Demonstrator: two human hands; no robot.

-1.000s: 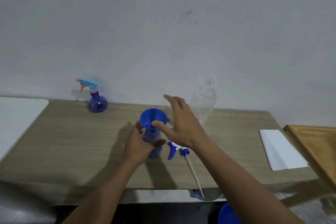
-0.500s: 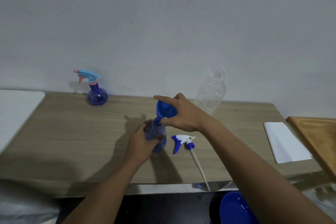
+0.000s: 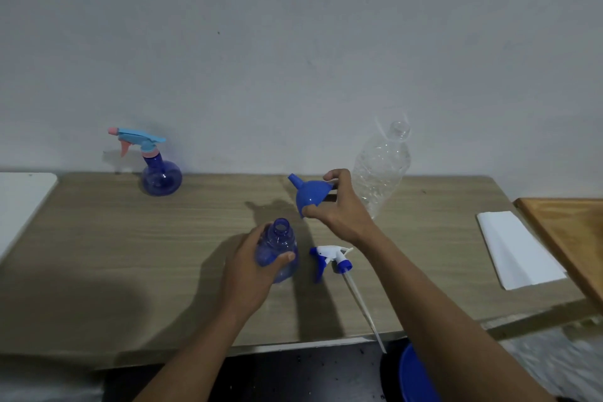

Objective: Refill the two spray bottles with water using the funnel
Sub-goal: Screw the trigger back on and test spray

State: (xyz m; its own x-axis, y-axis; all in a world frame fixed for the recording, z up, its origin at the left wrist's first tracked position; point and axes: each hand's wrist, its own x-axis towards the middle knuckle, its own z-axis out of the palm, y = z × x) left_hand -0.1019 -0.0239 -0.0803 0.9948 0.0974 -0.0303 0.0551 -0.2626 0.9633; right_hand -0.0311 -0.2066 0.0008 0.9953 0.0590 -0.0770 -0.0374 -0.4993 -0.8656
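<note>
My left hand [image 3: 248, 271] wraps the open translucent blue plastic spray bottle [image 3: 277, 251] at six o'clock; my right hand [image 3: 339, 206] pinches the light, rigid blue plastic funnel [image 3: 310, 194] by its rim, at twelve o'clock from it.

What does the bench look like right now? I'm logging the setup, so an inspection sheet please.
Surface: light wood-grain table, shadows across it.
Job's things: open translucent blue spray bottle; blue plastic funnel off it, tilted; second blue spray bottle with light-blue trigger head by wall; loose white-and-blue trigger head with dip tube; clear crumpled plastic bottle.
Clutter: folded white paper.
Grips: left hand holds open bottle; right hand holds funnel.
Cables: nothing seen.
Surroundings: grey wall; wooden board.
</note>
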